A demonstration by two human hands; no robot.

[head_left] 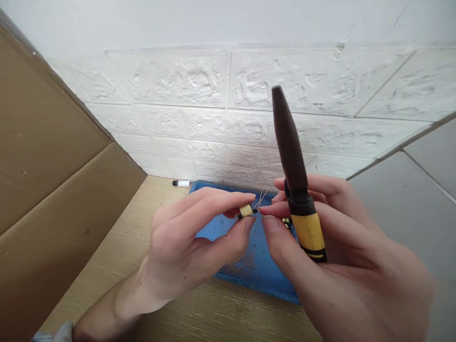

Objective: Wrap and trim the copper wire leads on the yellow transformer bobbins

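My left hand (188, 242) pinches a small black part wrapped in yellow tape (246, 210) between thumb and fingers, with thin wire strands (262, 195) sticking out of its end. My right hand (342, 251) is closed round a tool with a yellow and black grip (309, 232) and dark brown handles (289, 142) that point up; its thumb and forefinger meet the wire end of the small part. Both hands hover over a blue tray (263, 275).
The blue tray lies on a wooden table (142, 280) and holds a heap of cut wire bits (242, 263). Cardboard (53, 180) stands at the left. A white brick-pattern wall (213, 104) is behind, a small dark vial (181, 183) at its foot. Grey panel (420, 190) at right.
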